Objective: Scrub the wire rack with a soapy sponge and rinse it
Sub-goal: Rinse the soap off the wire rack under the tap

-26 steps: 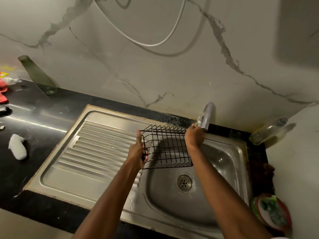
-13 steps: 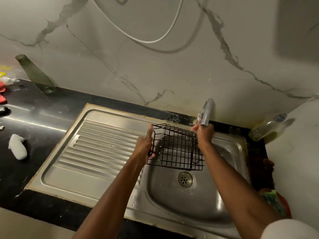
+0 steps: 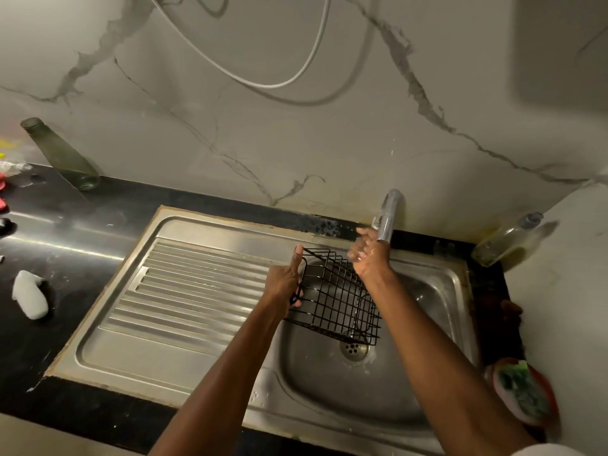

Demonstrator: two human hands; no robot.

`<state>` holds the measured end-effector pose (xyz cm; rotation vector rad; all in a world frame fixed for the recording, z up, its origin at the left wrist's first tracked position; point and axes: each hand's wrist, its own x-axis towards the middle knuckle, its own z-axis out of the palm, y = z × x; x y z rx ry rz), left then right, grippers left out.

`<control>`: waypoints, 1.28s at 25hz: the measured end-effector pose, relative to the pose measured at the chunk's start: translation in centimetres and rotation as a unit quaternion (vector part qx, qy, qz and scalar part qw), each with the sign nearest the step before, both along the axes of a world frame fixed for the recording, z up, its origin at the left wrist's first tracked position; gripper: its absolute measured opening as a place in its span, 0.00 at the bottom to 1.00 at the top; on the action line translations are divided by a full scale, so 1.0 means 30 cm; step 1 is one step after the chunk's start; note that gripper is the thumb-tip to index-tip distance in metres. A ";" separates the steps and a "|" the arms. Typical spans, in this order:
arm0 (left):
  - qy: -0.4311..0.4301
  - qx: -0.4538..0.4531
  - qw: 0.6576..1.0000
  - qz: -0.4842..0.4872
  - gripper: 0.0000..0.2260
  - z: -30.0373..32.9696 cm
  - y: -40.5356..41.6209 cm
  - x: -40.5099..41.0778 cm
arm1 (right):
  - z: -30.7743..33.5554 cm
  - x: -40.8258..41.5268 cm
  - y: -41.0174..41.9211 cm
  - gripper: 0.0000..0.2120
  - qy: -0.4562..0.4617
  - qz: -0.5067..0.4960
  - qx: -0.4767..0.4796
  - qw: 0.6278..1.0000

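Observation:
A black wire rack [image 3: 339, 302] hangs tilted over the steel sink basin [image 3: 424, 327], its lower corner near the drain [image 3: 354, 349]. My left hand [image 3: 286, 281] grips the rack's left end, thumb up along the rim. Wet and with its fingers loosely spread, my right hand [image 3: 368, 255] is raised just under the spout of the chrome tap [image 3: 388, 215] and holds nothing. It is above the rack's far edge. A green sponge [image 3: 519, 388] lies in a red dish at the right.
The ribbed steel drainboard [image 3: 184, 291] lies left of the basin. On the black counter [image 3: 65, 245] are a white lump [image 3: 29, 294] and a green glass bottle [image 3: 59, 153] by the wall. A clear bottle [image 3: 506, 238] stands in the right corner. A white hose [image 3: 279, 82] hangs on the marble wall.
My right hand has let go of the rack's far edge and risen to the tap spout. The rack has tilted and swung right, its free end dropping toward the drain.

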<state>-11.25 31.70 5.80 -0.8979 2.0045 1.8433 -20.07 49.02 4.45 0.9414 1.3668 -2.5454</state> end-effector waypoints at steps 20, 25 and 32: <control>0.035 -0.038 0.995 -0.089 0.33 -0.043 0.101 -0.060 | -0.124 0.225 0.194 0.49 -0.042 0.261 0.378 0.887; 0.058 -0.087 0.985 -0.139 0.31 -0.041 0.148 -0.097 | 0.016 0.215 0.080 0.27 0.105 0.237 0.348 0.901; 0.063 -0.099 0.982 -0.149 0.28 -0.021 0.136 -0.123 | -0.128 0.263 0.234 0.19 0.101 0.243 0.346 0.901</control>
